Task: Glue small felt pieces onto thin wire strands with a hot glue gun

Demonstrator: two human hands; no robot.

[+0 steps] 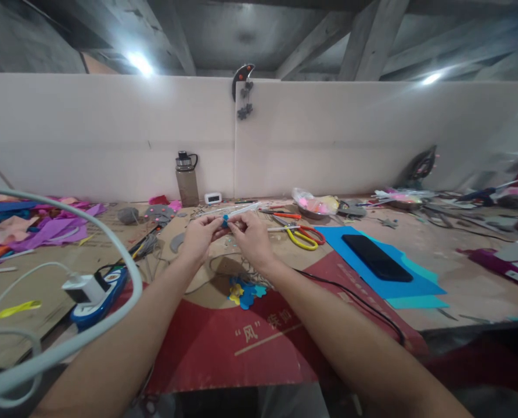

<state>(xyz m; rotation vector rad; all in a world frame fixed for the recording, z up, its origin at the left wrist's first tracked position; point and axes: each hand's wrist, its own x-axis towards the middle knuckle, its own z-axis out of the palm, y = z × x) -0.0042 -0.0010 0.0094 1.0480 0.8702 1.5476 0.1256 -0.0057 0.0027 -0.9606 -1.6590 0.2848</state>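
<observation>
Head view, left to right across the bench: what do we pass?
In order: purple felt scraps → blue power strip → left hand → small blue piece pinched between both hands → right hand → yellow-handled scissors → black phone → purple object.

The small blue piece (225, 220) is pinched between the left hand (200, 235) and the right hand (252, 238). A pale stick (244, 209) slants up and to the right from it.

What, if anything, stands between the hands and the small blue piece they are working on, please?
Nothing visible does. The left hand and the right hand meet at the small blue piece, fingertips pinching it from either side. The yellow-handled scissors lie to the right, apart from them.
</observation>
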